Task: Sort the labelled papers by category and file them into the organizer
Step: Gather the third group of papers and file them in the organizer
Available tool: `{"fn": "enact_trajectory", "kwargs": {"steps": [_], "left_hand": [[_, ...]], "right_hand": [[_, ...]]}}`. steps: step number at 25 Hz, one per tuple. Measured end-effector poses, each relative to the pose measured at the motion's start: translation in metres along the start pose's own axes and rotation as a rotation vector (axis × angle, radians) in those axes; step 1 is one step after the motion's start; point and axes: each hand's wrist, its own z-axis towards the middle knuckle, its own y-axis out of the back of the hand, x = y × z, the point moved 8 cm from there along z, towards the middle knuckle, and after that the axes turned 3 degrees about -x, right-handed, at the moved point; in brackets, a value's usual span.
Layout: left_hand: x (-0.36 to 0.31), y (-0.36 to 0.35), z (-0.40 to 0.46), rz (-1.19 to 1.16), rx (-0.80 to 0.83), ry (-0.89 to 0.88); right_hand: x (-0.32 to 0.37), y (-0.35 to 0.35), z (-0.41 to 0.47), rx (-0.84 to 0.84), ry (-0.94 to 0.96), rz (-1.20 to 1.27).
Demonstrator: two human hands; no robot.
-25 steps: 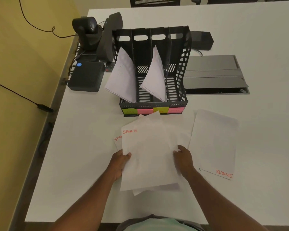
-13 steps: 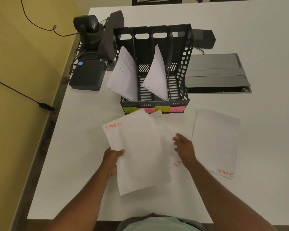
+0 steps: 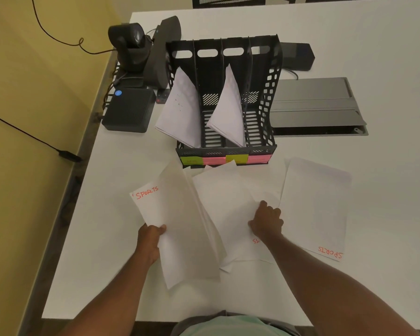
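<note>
Sorting looks to be the step in hand: the left hand point(image 3: 150, 240) has its fingers clamped on the near-left edge of a small stack of white paper sheets marked SPORTS in red point(image 3: 180, 229), tilted up off the white table point(image 3: 386, 57). The right hand point(image 3: 267, 220) presses curled fingers down on a loose spread of white sheets point(image 3: 228, 204) lying flat just right of the stack; whether it pinches one I cannot tell. A single white sheet with SPORTS upside down point(image 3: 315, 204) lies further right. The black mesh four-slot organizer point(image 3: 269, 98) stands beyond, with papers in the first and third slots from the left and coloured sticky labels point(image 3: 226, 159) along its near edge, too small to read. Next, I judge, the remaining SPORTS sheets need gathering onto the held stack, then matching to a slot
</note>
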Motion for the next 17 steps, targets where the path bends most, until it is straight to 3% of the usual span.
{"fn": "enact_trajectory", "kwargs": {"steps": [3, 7, 12, 16, 17], "left_hand": [[-0.002, 0.003, 0.000, -0.002, -0.018, -0.019], [-0.006, 0.010, 0.006, 0.063, -0.036, -0.053], [-0.009, -0.008, 0.003, 0.163, -0.007, -0.111], [-0.010, -0.023, -0.004, 0.188, 0.041, -0.092], [-0.011, -0.026, -0.004, 0.190, 0.068, -0.084]], "right_hand": [[0.003, 0.014, 0.005, 0.007, 0.012, 0.121], [0.014, 0.096, 0.000, -0.042, 0.127, 0.223], [0.048, 0.209, -0.051, -0.346, 0.423, 0.190], [0.057, 0.256, -0.136, -0.840, 0.887, 0.510], [0.052, 0.247, -0.146, -0.890, 0.948, 0.599]]}}
